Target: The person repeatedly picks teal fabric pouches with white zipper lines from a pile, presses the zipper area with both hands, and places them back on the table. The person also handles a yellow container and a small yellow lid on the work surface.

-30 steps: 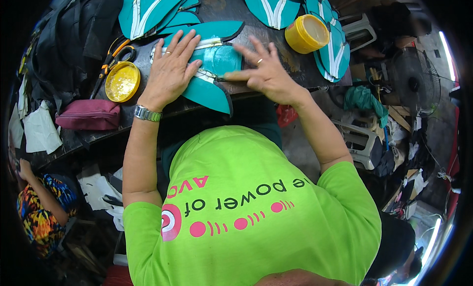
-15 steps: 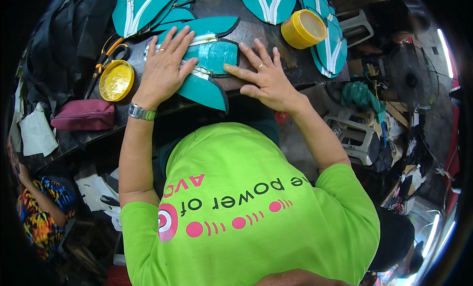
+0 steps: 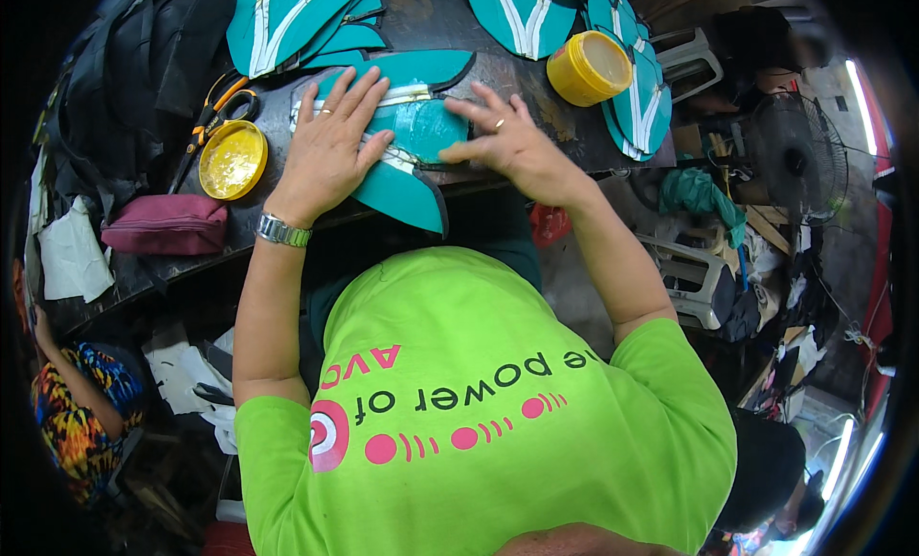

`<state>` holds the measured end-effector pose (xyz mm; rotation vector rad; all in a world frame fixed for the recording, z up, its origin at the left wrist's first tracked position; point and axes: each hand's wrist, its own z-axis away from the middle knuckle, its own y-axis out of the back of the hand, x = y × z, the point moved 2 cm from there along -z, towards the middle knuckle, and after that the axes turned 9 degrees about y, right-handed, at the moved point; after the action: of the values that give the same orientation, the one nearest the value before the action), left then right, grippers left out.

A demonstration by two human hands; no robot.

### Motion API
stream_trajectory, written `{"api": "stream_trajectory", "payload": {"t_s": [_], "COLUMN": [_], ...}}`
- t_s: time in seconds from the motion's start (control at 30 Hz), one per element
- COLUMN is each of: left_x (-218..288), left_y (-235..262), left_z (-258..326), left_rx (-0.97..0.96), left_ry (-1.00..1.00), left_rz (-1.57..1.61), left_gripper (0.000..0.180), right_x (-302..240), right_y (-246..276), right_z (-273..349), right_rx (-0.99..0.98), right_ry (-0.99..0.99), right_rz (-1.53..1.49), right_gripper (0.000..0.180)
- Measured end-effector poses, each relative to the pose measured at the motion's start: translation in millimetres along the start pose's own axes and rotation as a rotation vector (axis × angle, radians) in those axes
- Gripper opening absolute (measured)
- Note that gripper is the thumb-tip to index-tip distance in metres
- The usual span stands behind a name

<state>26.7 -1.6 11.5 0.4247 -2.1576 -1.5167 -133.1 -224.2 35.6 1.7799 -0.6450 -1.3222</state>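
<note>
On the dark table in front of me lies a teal fabric piece (image 3: 407, 194) with two side wings, dark edging and white strips in a V. Between the wings sits a teal tongue-shaped panel (image 3: 418, 130), its surface shiny as if wet. My left hand (image 3: 335, 149) rests flat across the narrow end of the piece, fingers stretched out. At the panel's wide right end is my right hand (image 3: 512, 142), fingers spread, thumb by its edge. It grips nothing. To the right stands an open yellow tub (image 3: 589, 69) of pale paste.
Left of my hand are a yellow lid (image 3: 234, 160) smeared with paste, scissors (image 3: 218, 108), a maroon pouch (image 3: 165, 225) and a black bag (image 3: 124, 96). More teal pieces (image 3: 525, 24) are stacked along the far side. A fan (image 3: 795, 158) stands right; a person (image 3: 86, 403) is lower left.
My right hand has shifted slightly, its fingers curling and lifting near the panel's end. My left hand stays pressed on the piece. The whole view has shifted a little.
</note>
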Motion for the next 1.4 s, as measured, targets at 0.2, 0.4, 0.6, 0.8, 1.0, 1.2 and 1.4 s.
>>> {"api": "stream_trajectory", "payload": {"t_s": [0.2, 0.4, 0.6, 0.8, 1.0, 1.2, 1.4], "left_x": [7.9, 8.6, 9.0, 8.8, 9.6, 8.9, 9.1], "left_y": [0.3, 1.3, -1.2, -0.6, -0.5, -5.0, -11.2], "left_z": [7.2, 7.7, 8.2, 7.6, 8.9, 8.1, 6.1], "left_rx": [-0.009, -0.003, 0.009, 0.013, 0.044, 0.035, 0.104], "left_ry": [0.017, 0.019, 0.023, 0.023, 0.015, 0.060, 0.104], "left_rz": [0.014, 0.023, 0.022, 0.033, 0.036, 0.016, -0.037], "left_gripper": [0.061, 0.061, 0.060, 0.059, 0.059, 0.057, 0.054], "right_x": [36.0, 32.2, 3.0, 2.7, 20.2, 7.7, 3.5], "right_y": [1.0, -20.3, -32.8, -26.4, -15.4, -31.7, 0.6], "right_z": [-27.8, -43.6, -46.0, -53.3, -52.8, -74.1, -44.2], "right_rx": [0.302, 0.170, 0.032, 0.060, 0.056, -0.004, 0.171], "right_ry": [-0.244, -0.289, -0.180, -0.191, -0.266, -0.075, -0.035], "right_rz": [0.082, 0.565, 0.499, 0.541, 0.765, 0.728, 0.092], "right_gripper": [0.061, 0.091, 0.091, 0.089, 0.091, 0.096, 0.067]}}
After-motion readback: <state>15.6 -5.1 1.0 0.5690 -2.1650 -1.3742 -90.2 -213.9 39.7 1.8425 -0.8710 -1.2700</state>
